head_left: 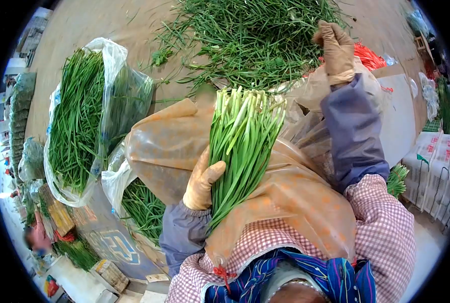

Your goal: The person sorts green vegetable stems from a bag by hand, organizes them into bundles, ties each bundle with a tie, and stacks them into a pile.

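Observation:
A thick bunch of green stalks (242,151), pale cut ends upward, lies against the orange-patterned plastic apron (305,187). Around its left side is my left hand (202,179), in a tan glove, with the thumb over the stalks. My right hand (336,50), also gloved, is raised at the upper right, its fingers bent and pressed together; whether anything small is between them cannot be made out. Behind and beside it spreads a loose heap of green stalks (260,40) on the brown surface.
An open plastic bag (115,63) full of greens stands at the left, with a second bag (118,177) of greens below it. Red ties (368,56) lie beyond my right forearm. White crates (432,169) are stacked at the right. Another person (38,237) is at the far lower left.

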Demonstrator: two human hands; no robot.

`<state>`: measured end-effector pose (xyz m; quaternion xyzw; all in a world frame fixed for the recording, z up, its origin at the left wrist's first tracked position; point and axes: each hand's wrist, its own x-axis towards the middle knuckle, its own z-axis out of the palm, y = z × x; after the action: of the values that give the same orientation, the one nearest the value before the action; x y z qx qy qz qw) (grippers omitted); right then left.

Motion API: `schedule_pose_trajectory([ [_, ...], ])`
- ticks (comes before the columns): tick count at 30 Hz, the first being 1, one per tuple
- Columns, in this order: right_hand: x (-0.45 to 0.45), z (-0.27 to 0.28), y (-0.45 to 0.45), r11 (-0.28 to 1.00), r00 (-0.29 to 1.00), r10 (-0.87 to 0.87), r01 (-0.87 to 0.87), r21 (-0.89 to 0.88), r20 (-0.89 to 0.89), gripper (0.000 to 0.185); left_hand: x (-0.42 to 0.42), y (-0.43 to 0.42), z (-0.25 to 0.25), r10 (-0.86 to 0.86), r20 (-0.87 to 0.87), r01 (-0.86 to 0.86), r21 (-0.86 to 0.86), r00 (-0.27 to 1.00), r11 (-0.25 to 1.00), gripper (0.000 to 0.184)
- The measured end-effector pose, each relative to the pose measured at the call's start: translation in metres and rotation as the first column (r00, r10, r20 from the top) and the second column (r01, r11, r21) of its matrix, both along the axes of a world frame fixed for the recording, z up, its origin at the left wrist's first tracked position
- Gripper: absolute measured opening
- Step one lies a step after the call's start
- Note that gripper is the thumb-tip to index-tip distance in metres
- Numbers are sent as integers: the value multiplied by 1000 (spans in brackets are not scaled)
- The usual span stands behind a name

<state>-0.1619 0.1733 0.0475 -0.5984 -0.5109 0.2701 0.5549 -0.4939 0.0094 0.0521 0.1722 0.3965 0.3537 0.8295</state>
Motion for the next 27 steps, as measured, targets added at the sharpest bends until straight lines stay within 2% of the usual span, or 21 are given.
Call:
schedule_pose_trajectory([
  [1, -4, 5, -2, 997, 986, -16, 3, 75, 167, 20, -1, 1, -3, 12, 23, -12, -12, 1000, 1000, 68],
  [3, -29, 22, -22, 976, 876, -77, -31, 214, 477, 18, 1, 3, -1, 43, 61, -42, -28, 997, 999, 63],
  [4, -47, 28, -38, 958, 947, 186, -234, 164, 261, 18, 3, 5, -3, 32, 62, -32, -7, 998, 999, 62],
  [6, -80, 36, -54, 760, 757, 363, -578, 297, 544, 20, 3, 9, -6, 3, 56, -5, 39, 998, 999, 59],
  [7, -89, 41, -61, 678, 530, 266, -697, 235, 805, 24, 5, 8, -4, 22, 48, -23, 11, 999, 1000, 58],
  [11, -116, 29, -63, 710, 329, 306, -704, 16, 894, 25, 3, 8, -4, 41, 36, -42, 16, 998, 999, 56],
  [14, -123, 35, -59, 656, 207, 388, -746, -112, 898, 22, 2, 7, -7, 64, 33, -64, 7, 997, 998, 56],
  [17, -124, 31, -54, 565, 109, 472, -799, -205, 875, 19, 2, 9, -9, 4, -71, 1, 70, 998, 998, 61],
  [20, -112, 23, -53, 573, 462, 696, -819, -39, 550, 17, 1, 9, -3, -54, -165, 78, 145, 985, 986, 69],
  [21, -111, 14, -53, 669, 680, 692, -730, 139, 242, 14, 5, 10, 0, -34, -155, 61, 175, 987, 983, 74],
  [22, -102, 20, -56, 775, 766, 620, -631, -15, -170, 13, 6, 10, 4, -30, -161, 56, 161, 987, 985, 74],
  [23, -90, 22, -49, 822, 746, 536, -568, 40, -395, 12, 7, 10, 8, -26, -168, 51, 147, 986, 988, 75],
  [24, -74, 20, -36, 867, 671, 435, -492, 79, -600, 13, 8, 9, 11, -23, -175, 47, 134, 984, 990, 76],
  [26, -37, 2, -16, 968, 828, 144, -230, -95, -542, 21, 5, 9, 8, -35, -152, 54, 123, 988, 991, 79],
  [27, -23, -18, -12, 977, 936, 139, -183, -109, -324, 34, 3, 8, 7, -37, -138, 56, 133, 990, 989, 79],
])
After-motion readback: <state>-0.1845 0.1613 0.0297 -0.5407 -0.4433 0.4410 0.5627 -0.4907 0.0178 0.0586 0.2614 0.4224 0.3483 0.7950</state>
